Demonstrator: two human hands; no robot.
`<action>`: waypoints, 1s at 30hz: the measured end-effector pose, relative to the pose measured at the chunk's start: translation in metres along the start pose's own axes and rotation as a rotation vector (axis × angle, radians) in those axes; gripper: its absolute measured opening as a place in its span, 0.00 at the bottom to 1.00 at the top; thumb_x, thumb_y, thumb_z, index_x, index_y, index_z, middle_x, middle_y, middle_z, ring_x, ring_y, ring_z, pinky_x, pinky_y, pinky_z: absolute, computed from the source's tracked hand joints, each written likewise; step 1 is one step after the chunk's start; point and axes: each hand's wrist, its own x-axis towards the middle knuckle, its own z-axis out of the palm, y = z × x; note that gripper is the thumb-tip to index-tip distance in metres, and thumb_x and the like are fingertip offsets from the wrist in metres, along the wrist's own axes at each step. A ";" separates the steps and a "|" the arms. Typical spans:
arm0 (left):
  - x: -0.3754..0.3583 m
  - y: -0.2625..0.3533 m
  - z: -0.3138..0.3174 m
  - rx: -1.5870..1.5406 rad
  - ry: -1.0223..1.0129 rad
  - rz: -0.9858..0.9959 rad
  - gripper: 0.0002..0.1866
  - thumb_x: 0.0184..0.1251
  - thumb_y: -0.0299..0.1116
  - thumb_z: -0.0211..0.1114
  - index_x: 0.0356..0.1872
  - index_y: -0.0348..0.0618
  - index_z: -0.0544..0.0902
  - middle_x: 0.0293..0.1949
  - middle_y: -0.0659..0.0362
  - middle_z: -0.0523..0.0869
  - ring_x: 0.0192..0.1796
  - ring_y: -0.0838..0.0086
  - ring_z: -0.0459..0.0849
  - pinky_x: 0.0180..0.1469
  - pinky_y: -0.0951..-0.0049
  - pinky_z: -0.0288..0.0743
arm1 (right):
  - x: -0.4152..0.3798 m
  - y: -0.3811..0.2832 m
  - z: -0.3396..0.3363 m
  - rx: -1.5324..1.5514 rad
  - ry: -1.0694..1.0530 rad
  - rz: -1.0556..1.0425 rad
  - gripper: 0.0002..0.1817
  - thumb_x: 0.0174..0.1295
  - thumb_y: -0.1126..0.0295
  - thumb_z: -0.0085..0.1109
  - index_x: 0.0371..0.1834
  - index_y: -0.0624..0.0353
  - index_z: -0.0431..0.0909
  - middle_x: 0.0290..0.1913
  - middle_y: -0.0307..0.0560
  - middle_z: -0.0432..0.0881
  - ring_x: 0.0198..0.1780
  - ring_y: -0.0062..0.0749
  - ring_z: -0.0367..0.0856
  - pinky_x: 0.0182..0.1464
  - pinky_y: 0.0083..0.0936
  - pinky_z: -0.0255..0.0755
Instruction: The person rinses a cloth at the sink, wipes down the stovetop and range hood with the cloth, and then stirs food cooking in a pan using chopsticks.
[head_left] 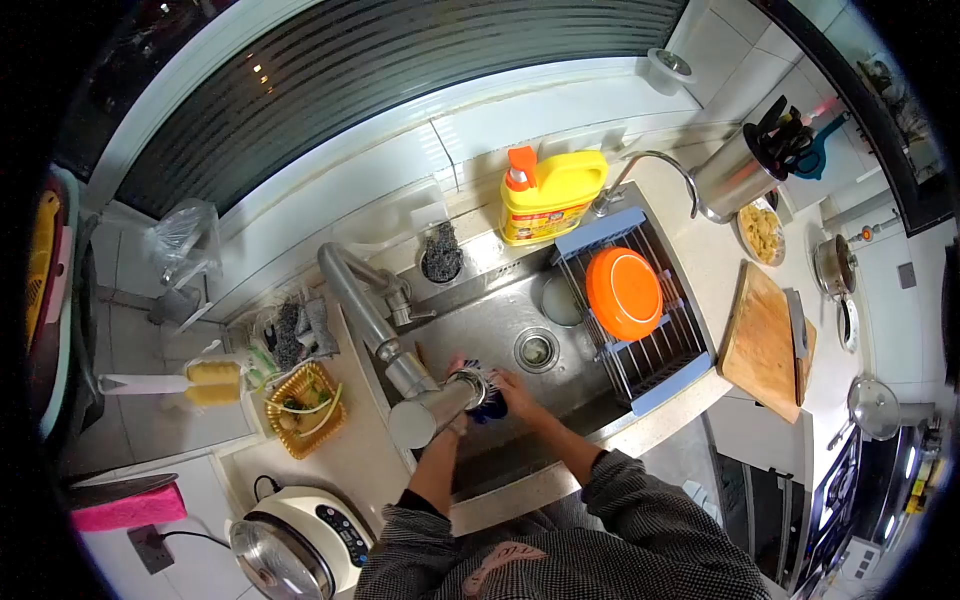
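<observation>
Within the sink (pixel 480 330), left hand (pixel 457 422) and right hand (pixel 514 394) hold a blue item (pixel 489 408) between their fingers.

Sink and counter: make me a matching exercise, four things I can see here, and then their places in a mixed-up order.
Things:
1. Orange dish
2. Knife
3. Yellow bottle
4. Woven-look basket

Places:
A. Lying on the wooden cutting board
B. On the counter, left of the sink
C. On the rack with blue ends
D. Standing at the back edge of the sink

Right pairs: 1-C, 2-A, 3-D, 4-B
</observation>
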 end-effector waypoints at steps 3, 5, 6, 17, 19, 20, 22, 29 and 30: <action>-0.031 0.022 -0.070 0.454 0.265 -0.230 0.30 0.73 0.49 0.49 0.67 0.39 0.63 0.52 0.55 0.79 0.53 0.70 0.77 0.57 0.70 0.72 | -0.041 -0.090 -0.013 -0.071 0.037 0.091 0.31 0.53 0.74 0.69 0.61 0.63 0.68 0.49 0.46 0.79 0.47 0.27 0.78 0.47 0.23 0.74; -0.038 0.035 -0.096 0.609 0.346 -0.304 0.30 0.73 0.48 0.50 0.67 0.39 0.62 0.52 0.55 0.79 0.53 0.71 0.77 0.56 0.71 0.72 | -0.038 -0.102 -0.029 -0.065 0.061 0.074 0.34 0.49 0.79 0.69 0.62 0.62 0.67 0.47 0.44 0.79 0.47 0.26 0.78 0.47 0.23 0.75; -0.041 0.039 -0.106 0.583 0.411 -0.289 0.29 0.73 0.47 0.50 0.67 0.40 0.63 0.52 0.55 0.79 0.53 0.70 0.77 0.56 0.69 0.72 | -0.039 -0.108 -0.035 -0.062 0.087 0.065 0.37 0.45 0.85 0.69 0.62 0.60 0.67 0.45 0.43 0.79 0.46 0.25 0.78 0.47 0.23 0.75; -0.064 0.054 -0.132 1.966 0.380 -0.466 0.30 0.54 0.50 0.67 0.53 0.40 0.75 0.55 0.52 0.79 0.59 0.61 0.74 0.62 0.67 0.66 | -0.053 -0.162 -0.067 -0.052 0.001 -0.029 0.26 0.55 0.82 0.65 0.60 0.61 0.74 0.48 0.39 0.80 0.48 0.23 0.77 0.54 0.21 0.71; -0.029 0.059 -0.029 2.339 0.024 -0.843 0.24 0.64 0.43 0.57 0.60 0.46 0.74 0.54 0.49 0.81 0.51 0.54 0.81 0.56 0.50 0.73 | -0.055 -0.151 -0.061 -0.052 -0.017 -0.029 0.22 0.60 0.75 0.63 0.59 0.60 0.75 0.50 0.38 0.80 0.49 0.22 0.75 0.55 0.20 0.69; -0.023 0.050 -0.007 2.146 0.145 -0.760 0.31 0.57 0.49 0.62 0.61 0.46 0.73 0.56 0.50 0.79 0.55 0.55 0.78 0.59 0.52 0.70 | -0.058 -0.153 -0.051 -0.026 -0.059 0.004 0.22 0.61 0.73 0.63 0.60 0.59 0.75 0.49 0.37 0.80 0.49 0.22 0.75 0.55 0.20 0.68; -0.016 0.015 -0.031 2.046 -0.182 -0.091 0.35 0.53 0.50 0.67 0.63 0.47 0.71 0.60 0.52 0.76 0.61 0.57 0.74 0.65 0.55 0.65 | -0.059 -0.145 -0.035 -0.010 -0.165 0.018 0.21 0.63 0.69 0.62 0.60 0.56 0.75 0.50 0.36 0.79 0.50 0.21 0.74 0.54 0.19 0.67; -0.002 -0.014 -0.074 1.799 -0.200 -0.415 0.35 0.53 0.44 0.68 0.63 0.45 0.67 0.59 0.55 0.74 0.62 0.63 0.71 0.68 0.59 0.60 | -0.075 -0.172 -0.033 -0.065 -0.080 -0.117 0.22 0.62 0.72 0.62 0.61 0.60 0.73 0.46 0.35 0.80 0.45 0.19 0.74 0.51 0.18 0.69; 0.010 -0.001 -0.049 1.532 -0.154 -0.263 0.34 0.54 0.42 0.67 0.62 0.44 0.67 0.58 0.55 0.74 0.61 0.65 0.71 0.67 0.61 0.61 | -0.075 -0.159 -0.040 -0.109 0.009 -0.100 0.23 0.61 0.72 0.64 0.61 0.60 0.74 0.45 0.36 0.80 0.44 0.19 0.75 0.50 0.18 0.69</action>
